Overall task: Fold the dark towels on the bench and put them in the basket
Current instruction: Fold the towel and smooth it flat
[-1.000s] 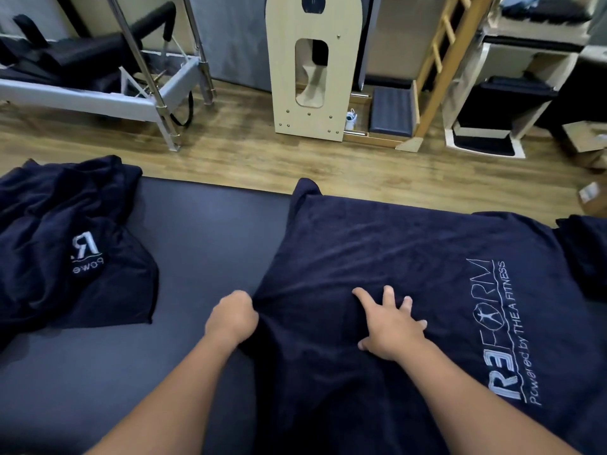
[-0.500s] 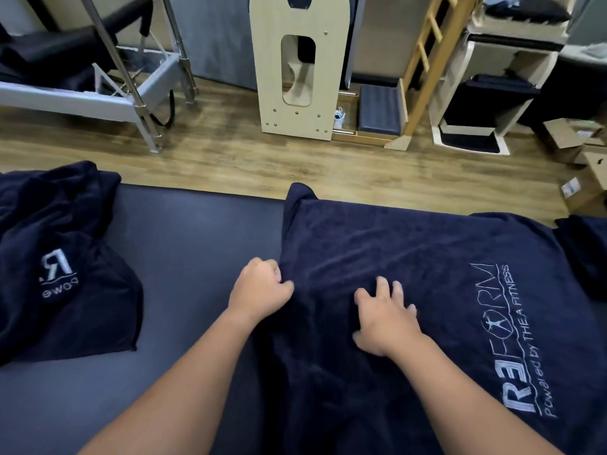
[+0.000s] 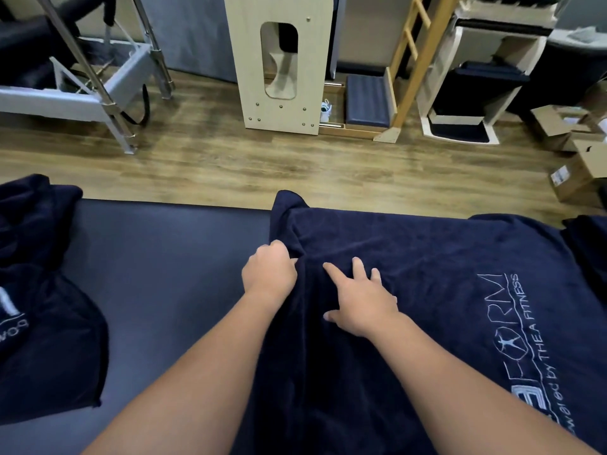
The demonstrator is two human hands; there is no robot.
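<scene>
Two grips on the spread navy towel [image 3: 410,290]: left hand [image 3: 269,274] pinches its edge, right hand [image 3: 361,307] just beside, fingers spread, pressing flat. Crumpled towel [image 3: 42,307] lies well left on worktop [image 3: 164,274]. No fold done yet; basket not in view.

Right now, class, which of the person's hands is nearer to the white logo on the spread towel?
Right. The right hand rests on the spread towel, a short way from the white logo; the left hand holds the towel's far-side edge, beyond the right hand.

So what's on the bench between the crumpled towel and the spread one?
Nothing: in the head view, only bare bench lies between the crumpled towel and the spread towel.
</scene>
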